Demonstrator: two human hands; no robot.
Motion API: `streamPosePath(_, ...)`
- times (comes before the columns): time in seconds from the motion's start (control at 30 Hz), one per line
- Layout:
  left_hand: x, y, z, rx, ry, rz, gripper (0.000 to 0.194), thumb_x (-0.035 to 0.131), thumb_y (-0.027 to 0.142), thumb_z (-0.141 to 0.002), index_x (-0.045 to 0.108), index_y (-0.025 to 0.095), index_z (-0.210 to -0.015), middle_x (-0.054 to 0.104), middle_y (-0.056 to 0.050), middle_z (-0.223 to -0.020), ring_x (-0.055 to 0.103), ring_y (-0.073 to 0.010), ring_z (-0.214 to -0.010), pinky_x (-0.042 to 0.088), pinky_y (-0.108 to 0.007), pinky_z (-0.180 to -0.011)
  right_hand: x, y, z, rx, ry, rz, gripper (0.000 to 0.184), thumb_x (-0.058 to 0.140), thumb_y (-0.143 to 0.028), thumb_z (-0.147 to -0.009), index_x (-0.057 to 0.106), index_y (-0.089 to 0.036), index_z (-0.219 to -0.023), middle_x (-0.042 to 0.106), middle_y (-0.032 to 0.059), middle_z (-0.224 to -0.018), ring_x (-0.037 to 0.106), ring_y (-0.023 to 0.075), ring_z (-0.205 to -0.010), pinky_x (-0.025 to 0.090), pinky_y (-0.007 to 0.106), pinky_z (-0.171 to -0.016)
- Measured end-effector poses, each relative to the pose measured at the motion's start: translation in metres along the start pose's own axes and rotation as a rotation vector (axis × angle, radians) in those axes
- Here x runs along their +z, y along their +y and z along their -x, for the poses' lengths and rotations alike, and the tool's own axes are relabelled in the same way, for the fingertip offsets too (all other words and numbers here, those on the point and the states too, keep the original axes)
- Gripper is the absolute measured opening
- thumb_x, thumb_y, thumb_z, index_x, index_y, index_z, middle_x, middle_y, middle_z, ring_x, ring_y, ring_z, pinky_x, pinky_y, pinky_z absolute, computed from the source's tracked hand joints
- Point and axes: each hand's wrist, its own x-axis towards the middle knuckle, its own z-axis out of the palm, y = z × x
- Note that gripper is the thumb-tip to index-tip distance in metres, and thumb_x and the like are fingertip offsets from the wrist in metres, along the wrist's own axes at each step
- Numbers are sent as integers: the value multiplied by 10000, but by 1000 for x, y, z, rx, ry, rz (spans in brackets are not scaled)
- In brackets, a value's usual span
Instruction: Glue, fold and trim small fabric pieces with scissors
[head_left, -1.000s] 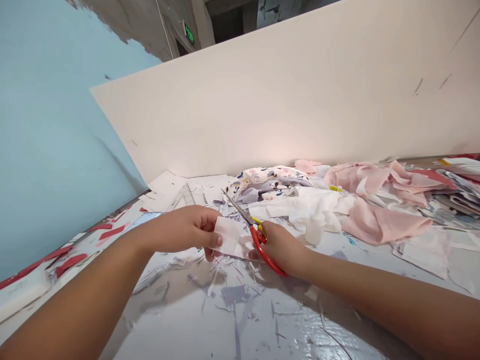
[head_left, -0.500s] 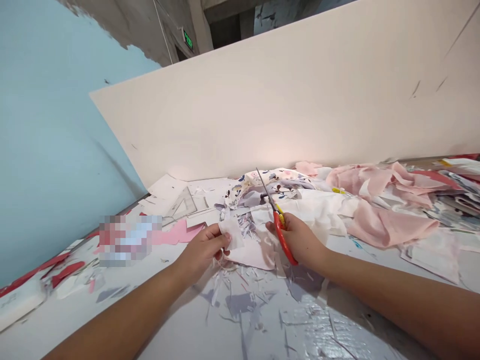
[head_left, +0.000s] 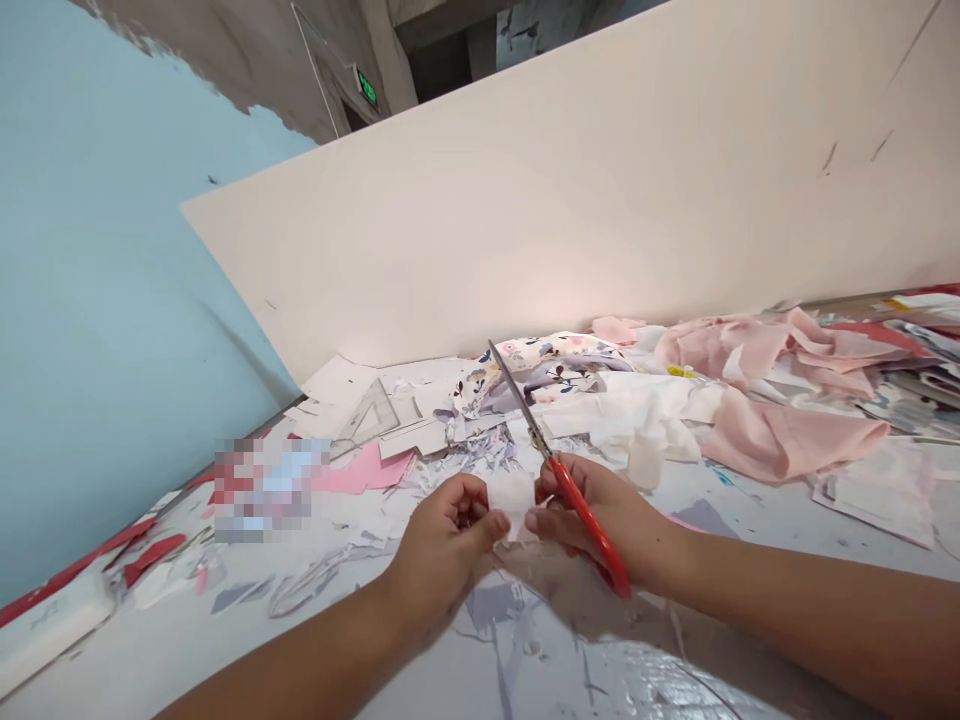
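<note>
Between thumb and fingers, my left hand point(head_left: 459, 520) pinches a small white piece of thin cloth or paper point(head_left: 511, 500); which of the two I cannot tell. My right hand point(head_left: 600, 510) is closed around red-handled scissors point(head_left: 574, 490), their blades pointing up and away to the left. The fingertips of that hand also meet the right edge of the white piece. Behind the hands lies a flower-printed cloth point(head_left: 551, 355), bunched up, with white cloth point(head_left: 637, 400) beside it and shredded scraps point(head_left: 487, 448) in front.
A pale upright panel point(head_left: 525, 220) closes off the back of the white table point(head_left: 360, 640). Pink cloth point(head_left: 795, 435) is heaped at the right. To the left are a clear triangle ruler point(head_left: 375, 410), pink paper point(head_left: 367, 468) and red scraps point(head_left: 154, 558).
Both hands have come together, the left moving right with the white piece. The right hand has brought its fingertips to that piece, still holding the scissors. A pale pink piece beneath is gone from view.
</note>
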Motion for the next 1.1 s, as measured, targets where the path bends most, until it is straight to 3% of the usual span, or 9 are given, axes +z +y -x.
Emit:
streamPosePath(0.13, 3, -3, 7, -23, -111, 48, 240, 664, 320, -698, 512, 215, -851, 502, 26, -738, 497, -92, -665, 434, -211, -557, 2, 6, 0, 3, -33, -20, 330, 703, -209, -579, 381, -209, -651, 375, -129, -404, 310, 42, -357, 231, 181, -356)
streamPosePath(0.23, 3, -2, 11, -15, -113, 26, 365, 644, 355, -709, 454, 295, -1015, 470, 13, -871, 489, -110, -733, 447, -222, -559, 1, 7, -2, 18, -35, -24, 302, 666, -242, -611, 372, -221, -675, 375, -123, -410, 313, 56, -353, 227, 196, -352)
streamPosePath(0.43, -5, 0, 13, 165, -82, -458, 418, 617, 415, -713, 477, 268, -1078, 473, -38, -965, 452, -150, -835, 416, -275, -706, 2, 6, 0, -30, -32, -2, 308, 677, -189, -582, 375, -209, -639, 379, -111, -454, 316, 57, -409, 232, 201, -397)
streamPosePath(0.53, -8, 3, 13, 215, -139, -533, 436, 641, 411, -688, 503, 262, -1074, 493, -31, -951, 449, -149, -823, 393, -288, -742, 4, 11, 0, -70, -31, -39, 329, 718, -165, -550, 400, -198, -631, 406, -97, -515, 364, 66, -472, 278, 205, -452)
streamPosePath(0.67, -6, 3, 13, 167, -238, -477, 525, 736, 342, -588, 522, 248, -1058, 532, -14, -918, 470, -135, -769, 397, -269, -692, 9, 17, 0, -67, -89, -218, 387, 772, -176, -512, 415, -196, -661, 475, -78, -568, 445, 88, -535, 332, 216, -507)
streamPosePath(0.77, -2, 0, 13, 99, -242, -351, 489, 694, 314, -650, 484, 240, -1086, 546, -7, -864, 487, -120, -738, 405, -253, -661, 14, 16, -1, -44, -139, -344, 417, 797, -179, -486, 421, -196, -665, 504, -79, -546, 464, 86, -512, 352, 216, -503)
streamPosePath(0.97, 3, 2, 10, -40, -120, 50, 400, 646, 262, -688, 436, 248, -1028, 504, -5, -893, 521, -116, -716, 449, -243, -568, 18, 14, -1, -33, -97, -361, 397, 792, -136, -494, 418, -187, -615, 450, -108, -494, 408, 41, -452, 348, 181, -479)
streamPosePath(1.1, 1, 5, 5, -56, 5, 84, 289, 565, 151, -682, 452, 235, -934, 476, 28, -789, 481, -83, -585, 436, -212, -471, 18, 14, 1, 9, -36, -294, 391, 780, -155, -505, 409, -186, -626, 419, -120, -488, 351, 26, -432, 310, 165, -445)
